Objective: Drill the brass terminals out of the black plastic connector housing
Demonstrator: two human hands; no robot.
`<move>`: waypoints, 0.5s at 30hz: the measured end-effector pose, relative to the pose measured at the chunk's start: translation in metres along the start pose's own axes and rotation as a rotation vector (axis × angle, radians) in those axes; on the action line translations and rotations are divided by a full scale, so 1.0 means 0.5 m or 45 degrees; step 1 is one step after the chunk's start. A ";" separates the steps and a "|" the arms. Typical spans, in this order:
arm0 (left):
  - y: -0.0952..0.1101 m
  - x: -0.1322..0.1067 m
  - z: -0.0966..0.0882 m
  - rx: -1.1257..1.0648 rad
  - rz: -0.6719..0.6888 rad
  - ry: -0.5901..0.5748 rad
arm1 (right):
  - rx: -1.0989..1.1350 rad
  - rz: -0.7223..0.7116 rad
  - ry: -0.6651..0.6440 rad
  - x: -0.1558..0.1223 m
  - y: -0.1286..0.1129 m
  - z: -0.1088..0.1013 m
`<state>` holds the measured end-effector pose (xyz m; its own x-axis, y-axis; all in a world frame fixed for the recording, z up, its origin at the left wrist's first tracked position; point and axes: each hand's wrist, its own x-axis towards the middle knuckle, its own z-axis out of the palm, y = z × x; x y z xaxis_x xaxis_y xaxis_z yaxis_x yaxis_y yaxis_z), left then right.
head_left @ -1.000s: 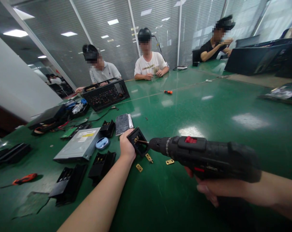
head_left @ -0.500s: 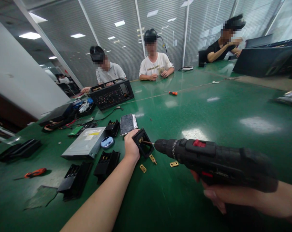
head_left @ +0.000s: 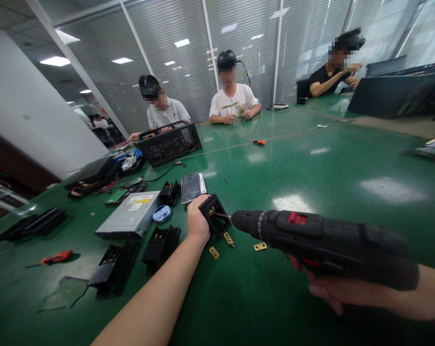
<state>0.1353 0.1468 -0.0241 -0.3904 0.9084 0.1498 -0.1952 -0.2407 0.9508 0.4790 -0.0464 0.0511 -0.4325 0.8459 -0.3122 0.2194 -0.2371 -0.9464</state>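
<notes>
My left hand [head_left: 198, 217] is closed around a black plastic housing [head_left: 223, 228], its open side tilted toward the drill. Inside the housing some brass parts [head_left: 212, 211] show. My right hand [head_left: 323, 288] grips a black cordless drill [head_left: 325, 240] with a red switch on top, lying level across the right side. The drill's long bit [head_left: 222, 215] reaches into the housing, its tip at the brass parts. On the table just below are a brass plate with a stud [head_left: 229, 239] and two flat brass plates, one near the housing [head_left: 213, 253] and one under the drill [head_left: 260, 246].
Left of my arm lie more black housings [head_left: 162, 249], a silver optical drive [head_left: 129, 214], a round blue-grey object [head_left: 162, 214] and an orange screwdriver [head_left: 57, 257]. A black computer case [head_left: 169, 146] stands farther back. Three co-workers sit across the green table [head_left: 304, 173].
The whole view has shifted slightly, with everything a little lower and to the right. Both hands keep their holds, and the bit stays inside the housing.
</notes>
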 end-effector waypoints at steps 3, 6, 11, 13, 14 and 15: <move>0.004 -0.004 0.004 -0.011 0.030 -0.005 | -0.044 -0.002 0.020 -0.004 0.000 0.006; 0.008 -0.008 0.008 -0.035 0.028 -0.032 | -0.043 -0.017 0.048 -0.006 0.005 0.008; 0.012 -0.009 0.009 -0.037 0.022 -0.065 | -0.003 0.021 0.062 -0.005 0.006 0.004; 0.010 -0.007 0.009 -0.044 0.020 -0.055 | -0.026 0.029 0.058 -0.006 0.003 0.002; 0.009 -0.006 0.009 -0.045 0.018 -0.048 | -0.040 0.028 0.049 -0.007 0.001 0.002; 0.007 -0.005 0.009 -0.044 0.018 -0.044 | -0.053 0.023 0.041 -0.007 -0.001 0.002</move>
<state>0.1396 0.1450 -0.0198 -0.3618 0.9161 0.1727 -0.2213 -0.2644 0.9387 0.4797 -0.0498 0.0525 -0.3998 0.8567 -0.3260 0.2639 -0.2331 -0.9360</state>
